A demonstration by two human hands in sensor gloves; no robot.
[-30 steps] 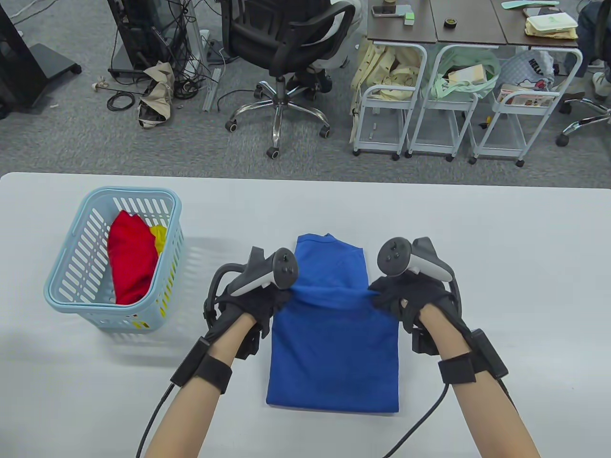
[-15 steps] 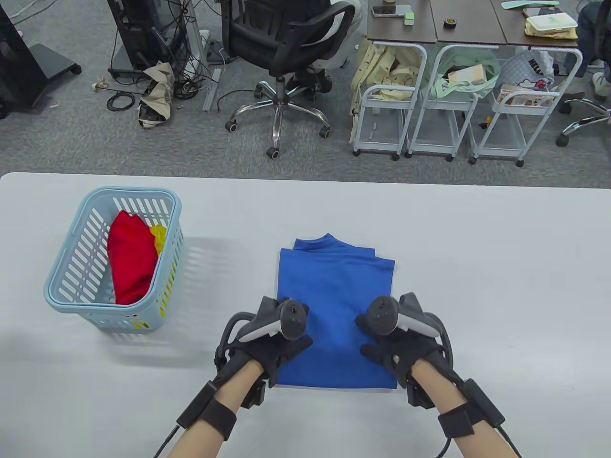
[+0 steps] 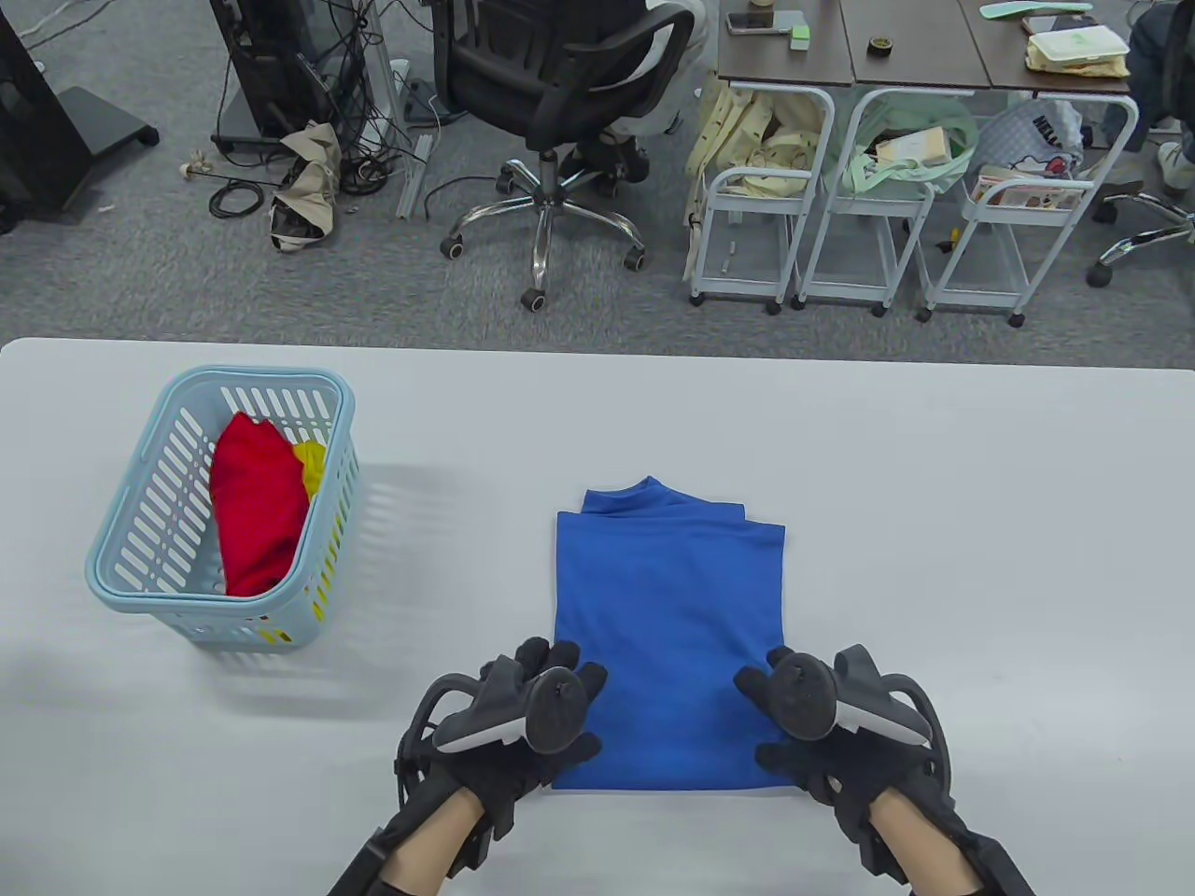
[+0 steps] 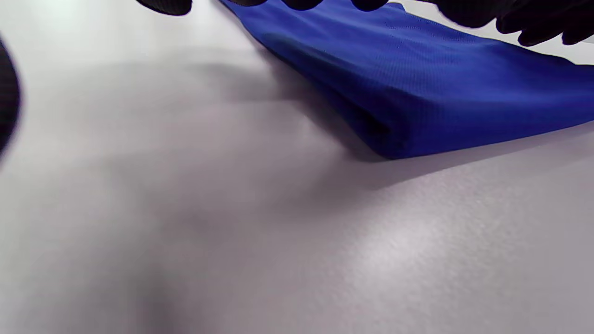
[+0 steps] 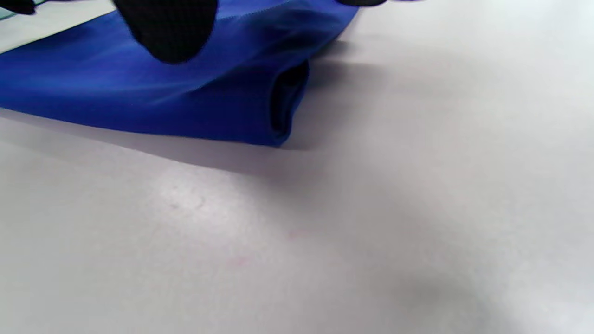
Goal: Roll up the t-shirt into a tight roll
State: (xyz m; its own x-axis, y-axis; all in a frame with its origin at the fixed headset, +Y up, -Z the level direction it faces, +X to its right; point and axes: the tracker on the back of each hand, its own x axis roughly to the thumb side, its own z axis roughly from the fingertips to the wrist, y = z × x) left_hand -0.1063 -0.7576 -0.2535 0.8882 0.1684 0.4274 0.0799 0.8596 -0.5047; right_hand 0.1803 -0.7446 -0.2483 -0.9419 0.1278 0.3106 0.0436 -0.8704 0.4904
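A blue t-shirt (image 3: 667,607) lies folded into a flat rectangle on the white table (image 3: 934,560), collar end pointing away from me. My left hand (image 3: 571,711) sits at its near left corner and my right hand (image 3: 767,717) at its near right corner, fingers spread over the cloth, nothing pinched. In the left wrist view, the gloved fingertips (image 4: 533,18) hang just above the t-shirt (image 4: 417,83), whose folded corner lies flat. The right wrist view shows one fingertip (image 5: 167,28) over the t-shirt (image 5: 116,97), whose layered corner gapes slightly.
A light blue basket (image 3: 140,448) stands at the left of the table with a red garment (image 3: 257,513) and a yellow one (image 3: 313,467) inside. Beyond the table's far edge are an office chair (image 3: 560,84) and white trolleys (image 3: 812,187).
A second ago both hands gripped the shirt's raised middle. They have let go and drawn back to its near corners; the shirt now lies flat and shorter.
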